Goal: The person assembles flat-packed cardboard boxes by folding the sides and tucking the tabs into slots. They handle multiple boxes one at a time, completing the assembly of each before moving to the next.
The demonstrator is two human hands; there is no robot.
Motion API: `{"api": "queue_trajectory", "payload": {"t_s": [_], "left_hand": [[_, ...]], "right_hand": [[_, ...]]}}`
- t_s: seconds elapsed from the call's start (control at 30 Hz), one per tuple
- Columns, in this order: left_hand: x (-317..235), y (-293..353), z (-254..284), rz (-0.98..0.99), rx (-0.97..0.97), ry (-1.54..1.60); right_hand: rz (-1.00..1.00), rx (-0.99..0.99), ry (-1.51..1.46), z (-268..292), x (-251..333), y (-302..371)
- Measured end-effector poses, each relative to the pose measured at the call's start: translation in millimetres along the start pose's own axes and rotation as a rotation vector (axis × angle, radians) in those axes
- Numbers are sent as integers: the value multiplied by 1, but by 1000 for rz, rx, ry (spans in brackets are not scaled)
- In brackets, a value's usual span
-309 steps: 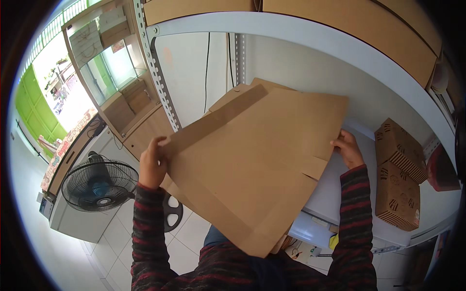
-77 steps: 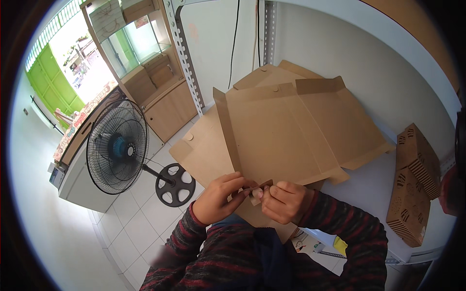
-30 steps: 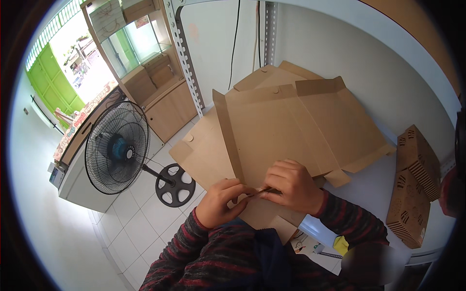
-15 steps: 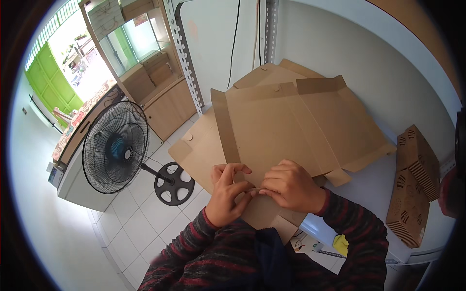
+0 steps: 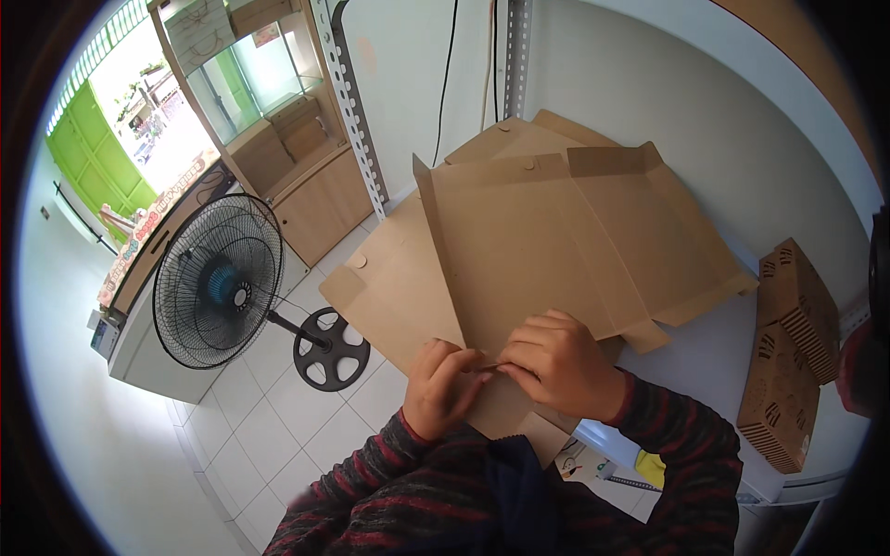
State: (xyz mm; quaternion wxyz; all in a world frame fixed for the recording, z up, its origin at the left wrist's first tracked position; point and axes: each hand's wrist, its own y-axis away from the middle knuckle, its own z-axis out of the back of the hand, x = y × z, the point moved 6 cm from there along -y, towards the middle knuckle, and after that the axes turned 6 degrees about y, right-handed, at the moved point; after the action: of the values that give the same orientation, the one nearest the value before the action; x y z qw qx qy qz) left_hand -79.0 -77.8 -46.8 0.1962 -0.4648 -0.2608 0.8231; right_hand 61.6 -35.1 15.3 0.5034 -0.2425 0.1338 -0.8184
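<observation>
A flat, unfolded cardboard box blank [image 5: 547,250] lies spread over the white table [image 5: 705,361], reaching from the middle of the view up toward twelve o'clock; one long side flap [image 5: 436,241] along its left edge is creased upward, and the end flaps at one to three o'clock lie nearly flat. More flat cardboard sheets [image 5: 399,287] sit beneath it, jutting out past the table's edge toward nine o'clock. Nothing sits in the blank; it is not yet formed into a box. At three to four o'clock, well apart from the hands, stands a stack of folded brown boxes with slotted vents [image 5: 788,352], leaning against the table's far right side. At the near edge of the blank, around six o'clock of the cardboard, both hands meet. The left hand [image 5: 447,389] has its fingers curled and pinched on the cardboard's near edge, thumb and forefinger pressed close together on a small tab. The right hand [image 5: 556,361] lies palm down, fingers bent and closed, its fingertips meeting the left hand's at the same tab, so the two hands touch. Both forearms, in dark striped sleeves [image 5: 677,445], come up from the lower edge. On the tiled floor at nine o'clock stands a black pedestal fan [image 5: 218,283], and a glass-fronted wooden cabinet [image 5: 269,120] stands beyond it at eleven o'clock.
</observation>
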Motion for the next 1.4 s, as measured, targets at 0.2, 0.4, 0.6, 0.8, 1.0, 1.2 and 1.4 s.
{"api": "queue_trajectory", "payload": {"t_s": [0.2,0.4,0.6,0.8,1.0,1.2,1.4], "left_hand": [[-8,-10,-1,-172,160,-19],[-8,-11,4,-122,148,-47],[-25,-30,25,-132,91,-214],[-36,-65,28,-213,141,-73],[31,-97,52,-105,-91,-123],[97,-144,59,157,22,-356],[138,-173,24,610,316,237]], "right_hand": [[70,-1,22,-7,1,1],[46,-75,105,-4,0,5],[-188,-252,271,81,-17,-3],[-558,-172,93,138,-64,84],[-697,-199,190,96,-24,70],[-1207,-354,543,181,-102,173],[-1250,-313,289,154,-172,246]]}}
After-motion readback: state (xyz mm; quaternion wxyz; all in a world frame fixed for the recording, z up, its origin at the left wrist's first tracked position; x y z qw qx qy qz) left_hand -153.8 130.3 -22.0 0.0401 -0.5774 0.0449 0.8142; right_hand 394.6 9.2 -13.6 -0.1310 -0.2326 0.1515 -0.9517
